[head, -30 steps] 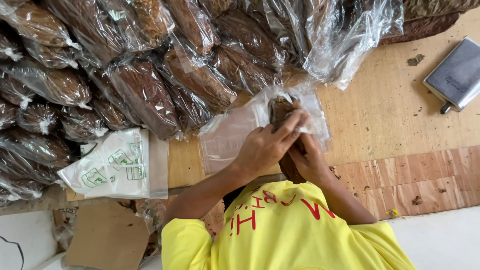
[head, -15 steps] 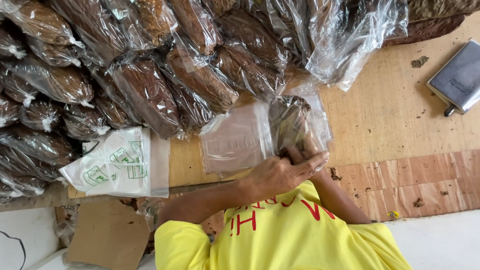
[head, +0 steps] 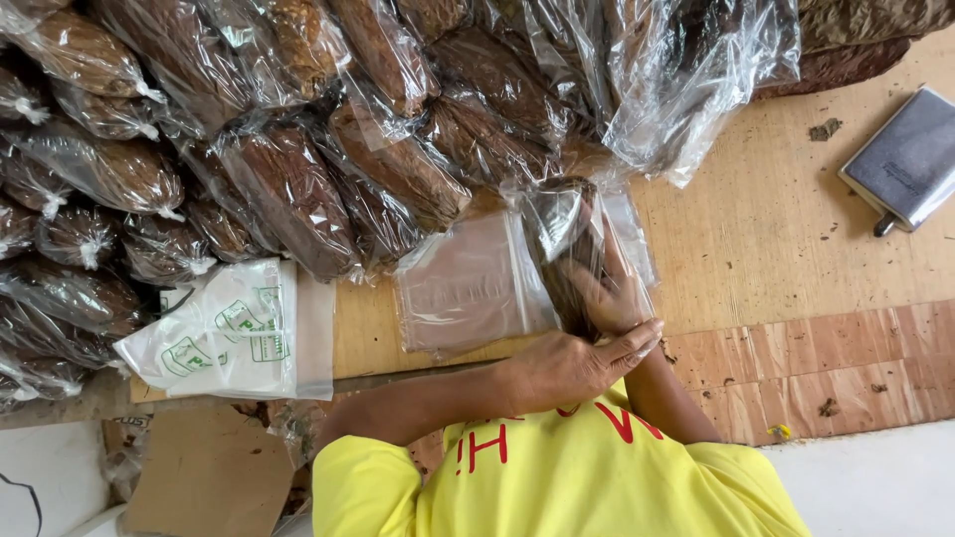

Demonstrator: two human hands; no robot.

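Loads of clear plastic bags stuffed with brown leaves (head: 288, 189) are heaped across the top of the wooden table. A flat clear pouch (head: 468, 283) lies just below them, and a white bag with green print (head: 234, 333) sits at the left edge. Over at the right there's a flat grey packet (head: 905, 159).
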